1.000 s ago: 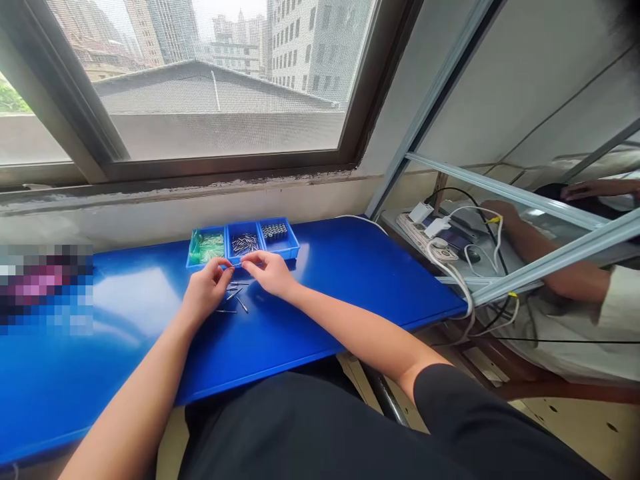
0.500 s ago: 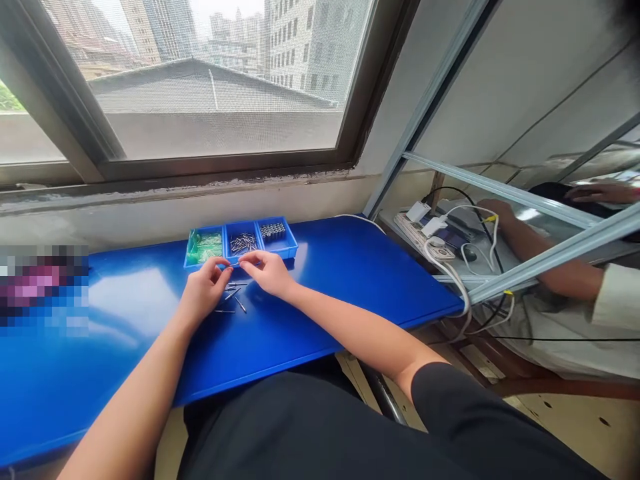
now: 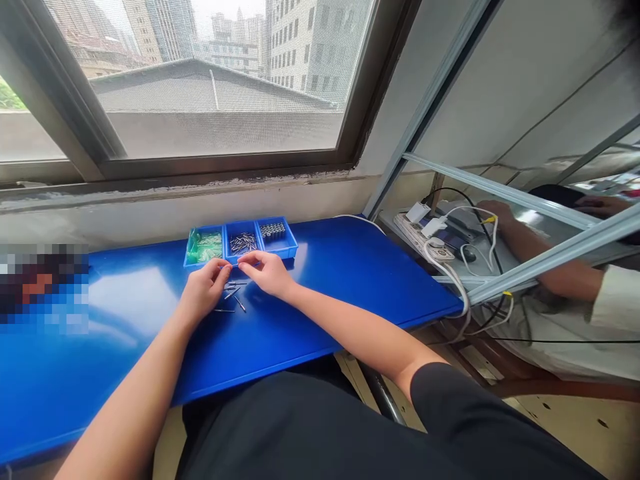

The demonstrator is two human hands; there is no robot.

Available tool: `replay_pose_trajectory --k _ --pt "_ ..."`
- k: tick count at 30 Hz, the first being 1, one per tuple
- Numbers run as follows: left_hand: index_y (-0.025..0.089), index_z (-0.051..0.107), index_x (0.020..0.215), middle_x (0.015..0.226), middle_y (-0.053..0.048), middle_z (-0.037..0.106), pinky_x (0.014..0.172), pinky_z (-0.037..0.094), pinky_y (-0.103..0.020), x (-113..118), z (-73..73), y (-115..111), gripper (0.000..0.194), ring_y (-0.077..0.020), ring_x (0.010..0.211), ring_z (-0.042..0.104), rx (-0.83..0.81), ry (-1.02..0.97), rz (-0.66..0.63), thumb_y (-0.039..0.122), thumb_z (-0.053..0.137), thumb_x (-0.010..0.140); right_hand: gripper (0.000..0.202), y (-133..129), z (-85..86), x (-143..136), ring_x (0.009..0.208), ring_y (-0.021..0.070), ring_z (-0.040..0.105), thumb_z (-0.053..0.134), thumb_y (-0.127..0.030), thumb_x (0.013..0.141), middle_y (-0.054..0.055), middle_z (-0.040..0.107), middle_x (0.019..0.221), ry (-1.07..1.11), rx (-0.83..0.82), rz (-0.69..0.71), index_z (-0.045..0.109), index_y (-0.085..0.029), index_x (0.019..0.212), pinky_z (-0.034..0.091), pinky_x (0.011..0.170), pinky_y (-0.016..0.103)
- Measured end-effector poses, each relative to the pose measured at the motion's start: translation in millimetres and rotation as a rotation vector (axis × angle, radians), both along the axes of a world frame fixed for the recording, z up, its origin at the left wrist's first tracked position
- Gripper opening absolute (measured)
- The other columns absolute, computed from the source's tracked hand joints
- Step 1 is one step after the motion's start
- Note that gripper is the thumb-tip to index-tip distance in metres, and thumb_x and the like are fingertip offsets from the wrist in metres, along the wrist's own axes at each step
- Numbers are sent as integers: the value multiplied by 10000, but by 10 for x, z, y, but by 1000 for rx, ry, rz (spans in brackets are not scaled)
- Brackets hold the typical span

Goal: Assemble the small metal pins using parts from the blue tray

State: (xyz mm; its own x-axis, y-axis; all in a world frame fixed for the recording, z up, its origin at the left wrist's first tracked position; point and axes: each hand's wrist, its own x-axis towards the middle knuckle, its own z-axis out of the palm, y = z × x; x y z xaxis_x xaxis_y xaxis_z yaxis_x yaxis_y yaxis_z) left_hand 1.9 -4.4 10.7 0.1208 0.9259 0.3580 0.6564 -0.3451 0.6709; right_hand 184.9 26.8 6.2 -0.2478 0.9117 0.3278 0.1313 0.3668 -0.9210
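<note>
Fingertips pinched, my left hand point(image 3: 206, 288) is close to my right hand point(image 3: 267, 272), just in front of a blue divided bin point(image 3: 289, 253). A small, thin piece seems to span the gap between the two pinches; it is too small to name. Green bags with clear slender pieces point(image 3: 207, 247) fill the bin's left compartment. The middle one holds a heap of dark metal pins point(image 3: 243, 243), and upright metal cylinders point(image 3: 273, 231) stand in rows in the right one. Several slim metal pins point(image 3: 241, 304) lie loose on the blue table beneath my hands.
The blue table point(image 3: 350, 280) runs below a window point(image 3: 220, 100). At right, past a metal frame point(image 3: 450, 180), a power strip point(image 3: 440, 250) with chargers and white cables sits on another surface. Another person's arm point(image 3: 545, 260) rests there. A pixelated patch covers the far left.
My hands stay almost in place, still pinched together at the front of the bin. The other person's far hand at right has shifted slightly.
</note>
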Motion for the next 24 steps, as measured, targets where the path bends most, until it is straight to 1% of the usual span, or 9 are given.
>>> replay_pose_trajectory --k 2,5,8,12,17,20,24 --pt "196 613 1010 545 65 488 516 352 -233 5 -7 -2 292 -109 471 432 5 -25 -2 459 532 912 130 4 2 2 863 167 699 669 -259 842 56 751 919 8 -10 -3 721 -167 917 544 795 303" --pt "204 609 1006 543 72 462 514 342 -230 3 -18 0 272 -102 462 408 18 -40 -3 449 547 905 127 8 4 2 865 166 699 670 -258 841 54 751 920 6 -17 -7 722 -170 915 546 795 303" --pt "199 624 939 559 54 503 525 356 -234 -7 -20 6 267 -107 484 435 21 -19 4 448 534 908 132 1 6 0 858 162 696 667 -262 844 53 750 923 -11 -2 -13 724 -170 918 546 779 295" --pt "184 617 829 595 12 580 561 400 -240 -9 -6 11 322 -126 550 518 1 23 13 436 453 942 138 -18 0 -3 877 161 692 661 -265 850 53 748 955 -34 38 2 724 -178 937 546 779 289" --pt "176 627 805 589 5 580 542 390 -241 3 11 4 338 -127 542 510 13 22 12 450 471 925 155 -9 -35 -3 910 158 688 644 -247 857 47 742 1009 -66 101 48 715 -186 982 540 792 281" --pt "174 650 874 566 21 545 507 364 -239 10 11 -9 325 -117 500 472 12 -33 -20 463 504 911 157 -1 -49 5 900 158 691 624 -266 873 38 741 997 -101 114 56 703 -197 989 536 782 281" --pt "190 666 1005 545 56 477 489 341 -227 28 -4 -23 301 -95 465 409 32 -88 -73 449 598 868 121 -16 -48 5 885 165 710 615 -253 873 28 740 937 -106 65 59 654 -199 975 546 791 295"
